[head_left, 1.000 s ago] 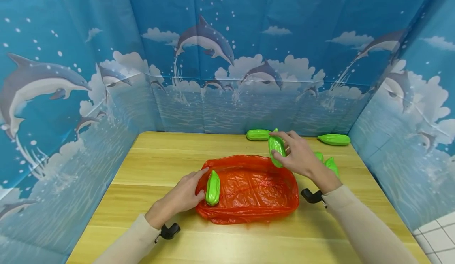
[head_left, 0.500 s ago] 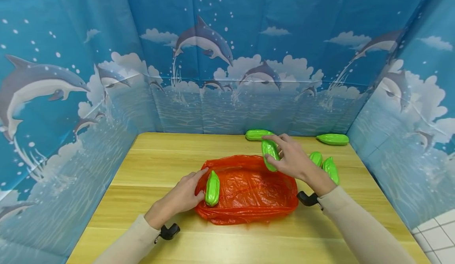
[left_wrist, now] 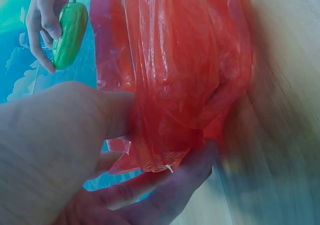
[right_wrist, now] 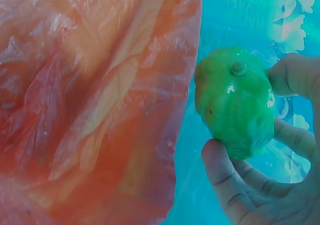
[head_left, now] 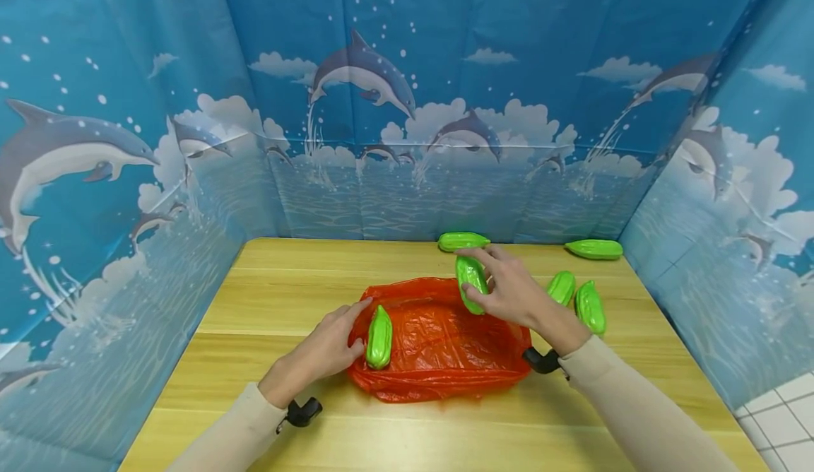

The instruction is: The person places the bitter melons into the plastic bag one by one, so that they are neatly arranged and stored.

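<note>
My right hand (head_left: 506, 290) grips a glossy green toy cucumber (head_left: 471, 285) with ridged sides, thumb on one side and fingers on the other. It is above the far right rim of a red plastic bag (head_left: 439, 338) spread wide on the table; the right wrist view shows the cucumber (right_wrist: 237, 102) beside the bag's edge. At the bag's left end, my left hand (head_left: 324, 345) holds the rim. In the left wrist view its thumb and fingers lie around the gathered plastic (left_wrist: 175, 80). Another toy cucumber (head_left: 379, 338) lies inside the bag near that hand.
Two toy cucumbers lie right of the bag, one nearer (head_left: 562, 288) and one farther right (head_left: 591, 307). Along the back edge are one cucumber (head_left: 463, 241) near the middle and another (head_left: 594, 249) at the right corner. A dolphin-print cloth (head_left: 394, 126) walls in the wooden table (head_left: 267, 295).
My right hand has carried its toy cucumber left and slightly toward me, over the bag's far edge. The cucumbers behind that hand show more fully. My left hand stays at the bag's rim.
</note>
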`<move>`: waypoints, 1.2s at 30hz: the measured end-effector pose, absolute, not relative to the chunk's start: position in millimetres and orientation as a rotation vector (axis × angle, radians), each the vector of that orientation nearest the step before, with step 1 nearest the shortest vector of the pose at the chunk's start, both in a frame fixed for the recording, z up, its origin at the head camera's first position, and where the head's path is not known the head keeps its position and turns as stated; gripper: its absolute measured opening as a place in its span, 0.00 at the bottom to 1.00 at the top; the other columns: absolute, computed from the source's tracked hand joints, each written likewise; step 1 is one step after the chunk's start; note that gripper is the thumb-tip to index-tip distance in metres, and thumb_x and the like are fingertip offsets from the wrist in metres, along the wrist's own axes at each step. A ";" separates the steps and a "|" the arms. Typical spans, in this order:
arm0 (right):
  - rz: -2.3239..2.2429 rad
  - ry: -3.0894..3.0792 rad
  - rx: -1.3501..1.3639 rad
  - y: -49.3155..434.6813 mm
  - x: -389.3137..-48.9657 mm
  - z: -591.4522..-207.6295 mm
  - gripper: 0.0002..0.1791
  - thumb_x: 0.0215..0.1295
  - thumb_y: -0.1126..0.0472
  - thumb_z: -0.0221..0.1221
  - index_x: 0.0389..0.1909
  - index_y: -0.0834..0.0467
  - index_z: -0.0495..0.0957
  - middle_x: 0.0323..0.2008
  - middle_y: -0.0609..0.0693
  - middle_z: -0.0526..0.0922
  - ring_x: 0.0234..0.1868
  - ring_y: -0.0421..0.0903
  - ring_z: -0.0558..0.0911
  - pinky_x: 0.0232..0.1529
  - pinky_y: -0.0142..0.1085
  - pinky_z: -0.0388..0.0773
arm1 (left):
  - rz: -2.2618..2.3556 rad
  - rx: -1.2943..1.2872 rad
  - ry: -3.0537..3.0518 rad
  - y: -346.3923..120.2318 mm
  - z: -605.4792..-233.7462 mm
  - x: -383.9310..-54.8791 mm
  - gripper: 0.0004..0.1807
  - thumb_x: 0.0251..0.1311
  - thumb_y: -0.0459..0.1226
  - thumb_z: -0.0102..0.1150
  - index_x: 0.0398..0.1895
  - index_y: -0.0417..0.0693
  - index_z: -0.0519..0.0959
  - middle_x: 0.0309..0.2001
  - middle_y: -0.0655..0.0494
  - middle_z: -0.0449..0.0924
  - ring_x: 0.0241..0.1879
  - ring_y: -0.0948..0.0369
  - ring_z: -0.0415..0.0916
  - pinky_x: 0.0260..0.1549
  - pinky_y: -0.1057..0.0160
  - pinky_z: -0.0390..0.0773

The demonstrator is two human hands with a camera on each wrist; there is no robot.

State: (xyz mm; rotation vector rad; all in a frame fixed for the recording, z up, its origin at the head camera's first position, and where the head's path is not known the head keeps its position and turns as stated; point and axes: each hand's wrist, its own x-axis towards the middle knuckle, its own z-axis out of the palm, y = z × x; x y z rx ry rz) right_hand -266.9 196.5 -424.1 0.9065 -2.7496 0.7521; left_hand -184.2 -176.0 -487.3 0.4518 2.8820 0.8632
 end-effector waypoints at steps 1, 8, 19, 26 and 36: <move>0.749 -2.756 0.907 195.3 -266.3 -424.4 0.34 0.80 0.51 0.70 0.84 0.47 0.77 0.63 0.61 0.84 0.33 0.41 0.83 0.38 0.40 0.82 | 0.865 0.454 2.882 -175.7 -487.3 -184.6 0.43 0.75 0.29 0.70 0.91 0.43 0.67 0.81 0.35 0.78 0.78 0.38 0.81 0.77 0.36 0.84; 0.776 -2.821 0.914 186.1 -262.9 -424.1 0.36 0.80 0.49 0.70 0.86 0.43 0.75 0.64 0.60 0.82 0.27 0.38 0.77 0.34 0.38 0.80 | 0.849 0.460 2.887 -173.6 -488.3 -186.3 0.43 0.76 0.28 0.69 0.92 0.43 0.67 0.81 0.36 0.79 0.76 0.40 0.83 0.75 0.37 0.86; 0.810 -2.845 0.968 171.7 -260.5 -428.0 0.36 0.80 0.51 0.71 0.86 0.44 0.75 0.70 0.63 0.82 0.24 0.37 0.74 0.37 0.39 0.78 | 0.835 0.472 2.895 -171.1 -488.8 -187.5 0.42 0.76 0.29 0.68 0.92 0.43 0.67 0.80 0.36 0.79 0.76 0.39 0.83 0.75 0.37 0.86; 0.773 -2.869 1.019 161.0 -260.8 -433.7 0.36 0.80 0.51 0.71 0.86 0.44 0.75 0.66 0.61 0.83 0.25 0.39 0.72 0.36 0.39 0.75 | 0.830 0.467 2.899 -169.4 -489.9 -187.3 0.43 0.76 0.29 0.69 0.92 0.43 0.67 0.80 0.35 0.79 0.75 0.39 0.83 0.74 0.37 0.87; 0.757 -2.926 1.073 149.4 -261.4 -436.9 0.36 0.82 0.49 0.69 0.87 0.43 0.73 0.75 0.62 0.81 0.32 0.42 0.76 0.44 0.45 0.78 | 0.827 0.459 2.893 -166.4 -489.0 -186.6 0.42 0.77 0.29 0.69 0.92 0.43 0.67 0.79 0.34 0.80 0.73 0.39 0.84 0.72 0.38 0.88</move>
